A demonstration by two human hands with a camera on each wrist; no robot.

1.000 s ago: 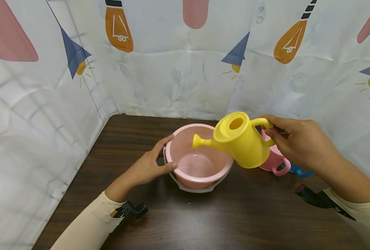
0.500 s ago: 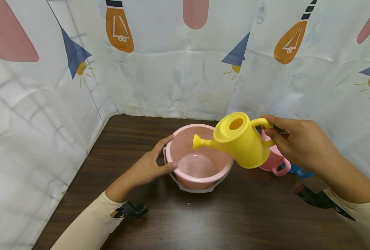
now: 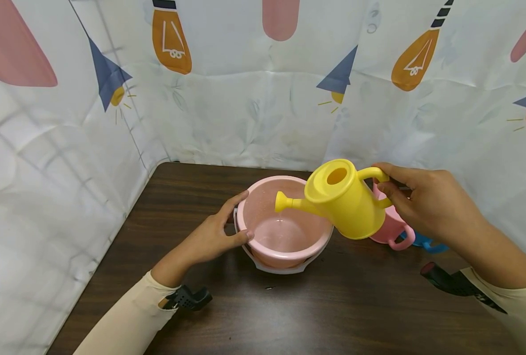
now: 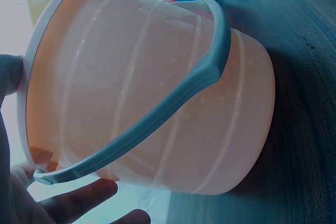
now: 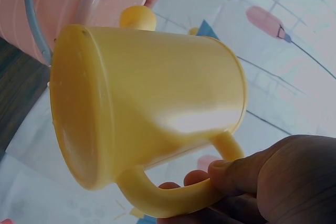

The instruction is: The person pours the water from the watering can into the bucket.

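Note:
A pink bucket (image 3: pixel 285 255) with a pale grey handle (image 4: pixel 173 95) stands on the dark wooden table. My left hand (image 3: pixel 209 236) holds its left rim, thumb and index fingertip on the edge and other fingers outside. In my right hand (image 3: pixel 436 202) is a yellow watering can (image 3: pixel 356 212), gripped by its looped handle (image 5: pixel 173 198). The can is tipped left, its spout (image 3: pixel 282 201) over the bucket's opening. A faint thin trickle seems to fall from the spout, and a little clear water shows at the bucket's bottom. The can's handle side and base face the right wrist view.
Behind the can, partly hidden, stand a pink cup (image 3: pixel 392 229) and a blue cup (image 3: pixel 427 242). A patterned white curtain (image 3: pixel 245 118) hangs along the table's back and left edges. A small dark mark (image 3: pixel 269 288) lies on the table before the bucket.
Both hands, the bucket and the watering can keep almost the same places. The whole head view has shifted very slightly.

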